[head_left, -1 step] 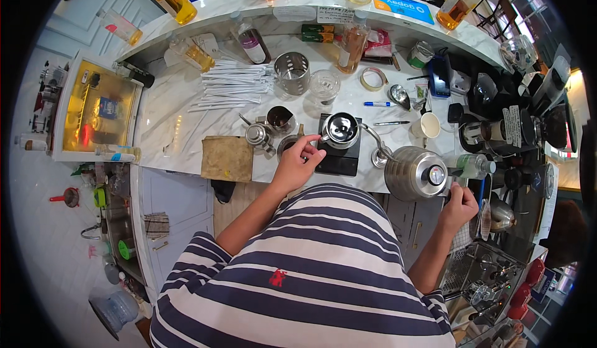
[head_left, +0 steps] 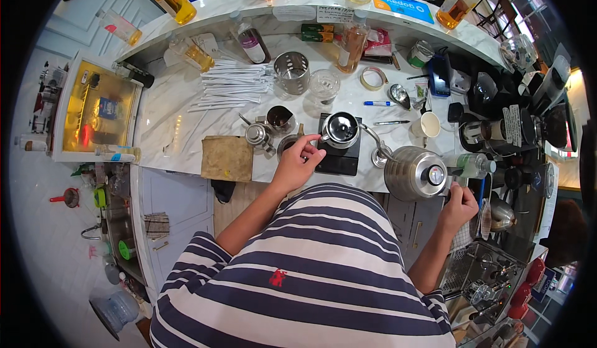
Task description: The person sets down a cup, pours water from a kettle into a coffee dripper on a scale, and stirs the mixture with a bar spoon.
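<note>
The right hand (head_left: pixel 460 205) grips a steel kettle (head_left: pixel 407 175), its spout at the rim of a steel cup (head_left: pixel 341 138) above a black scale (head_left: pixel 337 162); the half-curled left hand (head_left: pixel 300 161) adjoins the cup (grip cannot be told).

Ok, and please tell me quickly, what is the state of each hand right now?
Left hand: partly curled at the metal cup; whether it grips the cup cannot be told.
Right hand: closed, holding the kettle.

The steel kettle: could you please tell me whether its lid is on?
On: the lid, topped by a round dial, covers the kettle.
</note>
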{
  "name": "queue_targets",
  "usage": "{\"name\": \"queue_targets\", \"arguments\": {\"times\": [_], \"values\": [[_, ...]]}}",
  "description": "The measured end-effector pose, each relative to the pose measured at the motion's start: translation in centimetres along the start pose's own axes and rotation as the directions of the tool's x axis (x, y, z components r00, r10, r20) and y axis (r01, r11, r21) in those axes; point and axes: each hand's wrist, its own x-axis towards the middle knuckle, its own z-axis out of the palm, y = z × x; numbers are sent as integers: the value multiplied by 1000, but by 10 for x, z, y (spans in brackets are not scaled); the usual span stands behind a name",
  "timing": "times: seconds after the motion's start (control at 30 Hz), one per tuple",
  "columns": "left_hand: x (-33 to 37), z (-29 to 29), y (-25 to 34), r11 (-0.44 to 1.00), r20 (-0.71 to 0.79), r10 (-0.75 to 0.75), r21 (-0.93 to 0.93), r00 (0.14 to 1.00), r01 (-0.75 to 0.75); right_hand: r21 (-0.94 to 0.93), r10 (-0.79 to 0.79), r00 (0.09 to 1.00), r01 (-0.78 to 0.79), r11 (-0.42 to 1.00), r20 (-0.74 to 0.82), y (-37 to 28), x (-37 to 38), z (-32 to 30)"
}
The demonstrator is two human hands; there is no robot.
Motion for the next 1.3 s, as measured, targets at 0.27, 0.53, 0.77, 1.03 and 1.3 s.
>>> {"name": "queue_targets", "arguments": {"times": [0.27,0.53,0.77,1.03,1.3], "values": [[-1,-1,9,1000,40,-27,-2,999,28,-47,9,1000,-8,999,23,-21,-4,15],[-4,-4,5,999,16,-14,-44,1000,15,55,26,999,-29,998,41,-23,8,24],[-4,-3,8,998,10,-27,-61,1000,28,34,12,1000,-12,999,14,-19,15,18],[0,-1,6,998,17,-39,-45,999,40,6,5,1000,-5,1000,-19,-8,12,9],[1,1,7,999,26,-35,-20,999,36,-57,33,999,-32,998,16,1,2,5]]}}
